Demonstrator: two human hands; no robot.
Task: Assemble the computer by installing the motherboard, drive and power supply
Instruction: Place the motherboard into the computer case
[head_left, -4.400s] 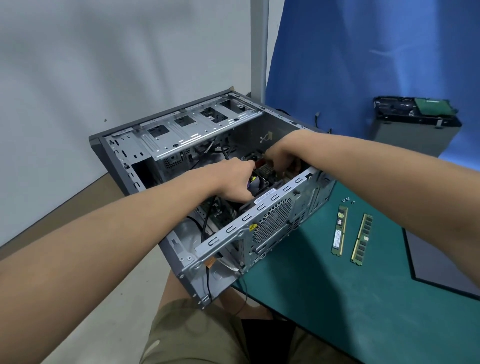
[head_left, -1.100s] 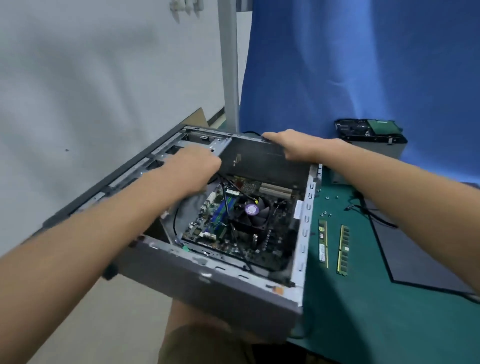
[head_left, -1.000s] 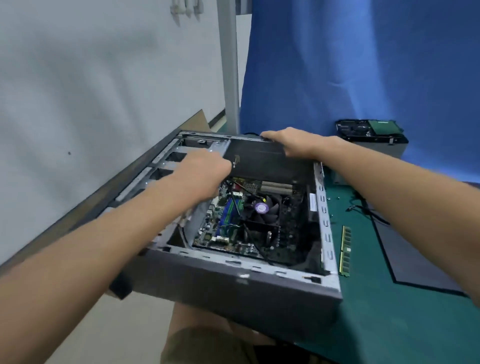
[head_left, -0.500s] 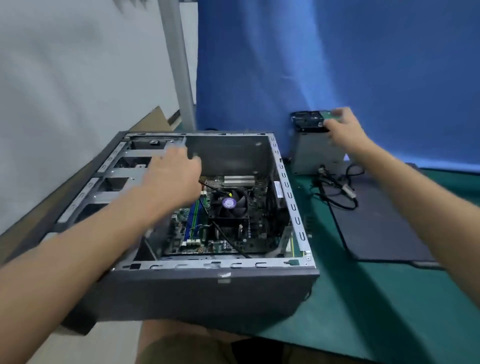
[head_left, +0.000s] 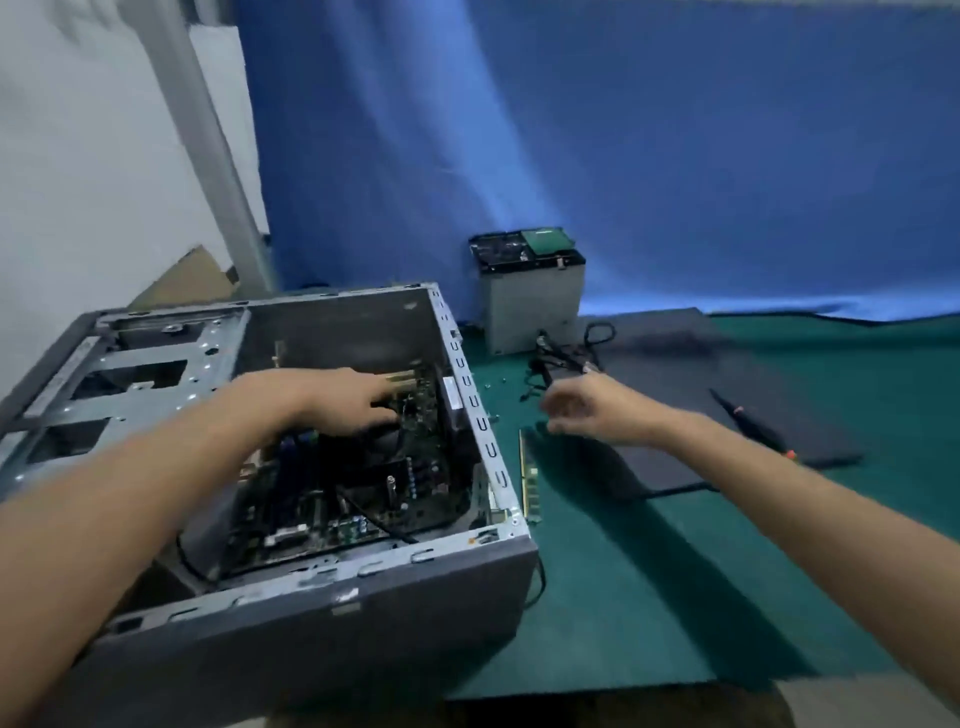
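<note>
The grey computer case (head_left: 322, 618) lies on its side on the green mat, open side up. Inside it sits the motherboard (head_left: 358, 493) with black cables across it. My left hand (head_left: 343, 400) reaches into the case with fingers extended over the board's far part; whether it touches is unclear. My right hand (head_left: 587, 410) hovers blurred above the mat right of the case, fingers loosely spread, holding nothing. At the back stands the grey power supply (head_left: 535, 306) with the hard drive (head_left: 519, 249) lying on top.
A RAM stick (head_left: 531, 478) lies on the green mat (head_left: 649, 597) beside the case's right wall. Black cables (head_left: 566, 358) trail from the power supply. A dark panel (head_left: 727, 395) lies at right with a screwdriver (head_left: 753, 426) on it. A blue curtain hangs behind.
My right hand has come back from the drive on the power supply and now hovers over the mat. My left hand moved deeper and rightward into the case. The camera view shifted right.
</note>
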